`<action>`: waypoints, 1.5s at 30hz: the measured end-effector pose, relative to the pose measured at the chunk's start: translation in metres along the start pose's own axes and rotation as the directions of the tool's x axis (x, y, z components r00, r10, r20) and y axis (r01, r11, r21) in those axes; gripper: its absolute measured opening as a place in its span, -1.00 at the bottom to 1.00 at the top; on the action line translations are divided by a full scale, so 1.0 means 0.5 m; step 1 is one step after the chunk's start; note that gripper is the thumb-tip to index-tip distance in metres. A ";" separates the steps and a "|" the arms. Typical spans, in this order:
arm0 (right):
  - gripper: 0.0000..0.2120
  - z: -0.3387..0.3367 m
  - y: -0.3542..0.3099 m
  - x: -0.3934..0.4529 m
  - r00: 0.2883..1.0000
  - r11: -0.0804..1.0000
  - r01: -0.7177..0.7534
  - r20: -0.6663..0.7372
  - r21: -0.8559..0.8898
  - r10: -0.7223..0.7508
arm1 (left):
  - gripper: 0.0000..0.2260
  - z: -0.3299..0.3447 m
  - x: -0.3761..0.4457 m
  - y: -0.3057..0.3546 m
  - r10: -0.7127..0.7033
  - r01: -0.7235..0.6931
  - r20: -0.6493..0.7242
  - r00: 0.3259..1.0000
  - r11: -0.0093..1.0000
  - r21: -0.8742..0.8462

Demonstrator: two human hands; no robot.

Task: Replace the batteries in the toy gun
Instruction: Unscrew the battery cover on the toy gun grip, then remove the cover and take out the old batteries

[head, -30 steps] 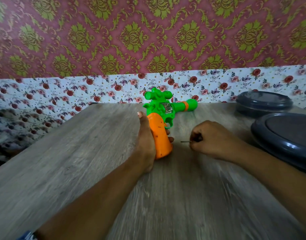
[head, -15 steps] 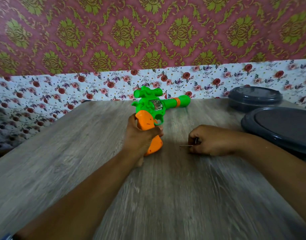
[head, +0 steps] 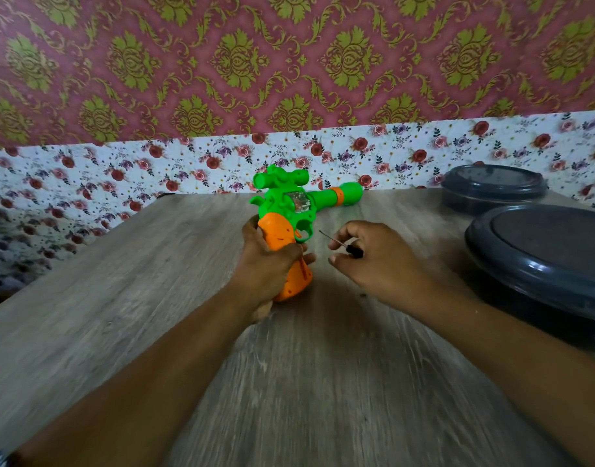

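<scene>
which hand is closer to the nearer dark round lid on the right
Right. The right hand, holding a small screwdriver, sits just left of the nearer dark lid. The left hand grips the toy gun farther left.

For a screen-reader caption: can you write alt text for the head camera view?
A person's left hand holds a green toy gun by its orange grip over a wooden table, while the right hand pinches a small screwdriver beside it.
</scene>
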State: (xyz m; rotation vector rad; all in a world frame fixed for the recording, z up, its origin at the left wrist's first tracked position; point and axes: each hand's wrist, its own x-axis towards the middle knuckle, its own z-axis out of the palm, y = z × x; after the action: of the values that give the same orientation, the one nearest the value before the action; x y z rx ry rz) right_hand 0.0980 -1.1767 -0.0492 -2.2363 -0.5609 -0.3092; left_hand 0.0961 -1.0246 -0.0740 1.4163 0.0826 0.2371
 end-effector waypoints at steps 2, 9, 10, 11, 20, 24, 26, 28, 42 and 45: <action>-0.88 0.011 -0.012 -0.008 0.999 0.997 0.018 0.027 0.077 -0.020 | -0.52 0.001 -0.003 0.003 -0.004 0.004 -0.027 1.000 1.000 0.022; -0.88 0.041 -0.036 -0.027 0.994 0.983 0.009 0.103 0.182 -0.029 | -0.51 0.003 0.004 0.000 -0.123 0.116 -0.114 0.986 0.991 -0.064; -0.88 0.041 -0.038 -0.027 0.997 0.987 -0.003 0.080 0.161 -0.010 | -0.39 0.006 0.002 0.002 -0.152 0.143 -0.060 0.987 0.980 -0.137; -0.86 0.042 -0.039 -0.027 0.999 0.992 -0.016 0.051 0.126 0.010 | -0.28 0.008 -0.001 0.002 -0.162 0.157 -0.017 0.987 0.973 -0.169; -0.74 0.031 -0.049 -0.030 0.985 0.985 -0.173 -0.001 -0.001 0.173 | -0.28 0.019 -0.012 -0.006 0.006 0.013 0.154 0.988 0.992 -0.126; -0.74 0.027 -0.052 -0.030 0.977 0.977 -0.212 0.041 0.017 0.211 | -0.35 0.020 -0.017 -0.001 0.059 -0.042 0.169 0.984 0.994 -0.099; -0.73 0.023 -0.058 -0.030 0.969 0.963 -0.241 0.083 0.120 0.232 | -0.39 0.024 -0.020 0.001 0.056 -0.041 0.161 0.985 0.995 -0.096; -0.74 0.016 -0.066 -0.029 0.954 0.922 -0.287 0.165 0.261 0.250 | -0.40 0.026 -0.025 0.005 0.041 -0.017 0.181 0.983 0.991 -0.132; -0.68 -0.054 0.065 0.025 0.966 0.853 -0.214 0.028 -0.476 0.257 | -0.50 0.005 -0.003 -0.008 0.017 -0.003 0.092 0.996 0.990 -0.144; -0.76 -0.046 0.065 0.020 0.971 0.843 -0.170 0.057 -0.511 0.231 | -0.41 0.001 0.007 -0.016 0.008 0.002 0.093 0.996 0.994 -0.106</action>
State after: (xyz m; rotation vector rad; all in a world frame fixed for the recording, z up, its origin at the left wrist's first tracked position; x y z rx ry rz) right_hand 0.1216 -1.2102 -0.0514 -2.8129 -0.3190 -0.2338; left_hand 0.1007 -1.0252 -0.0817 1.3200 -0.0092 0.1746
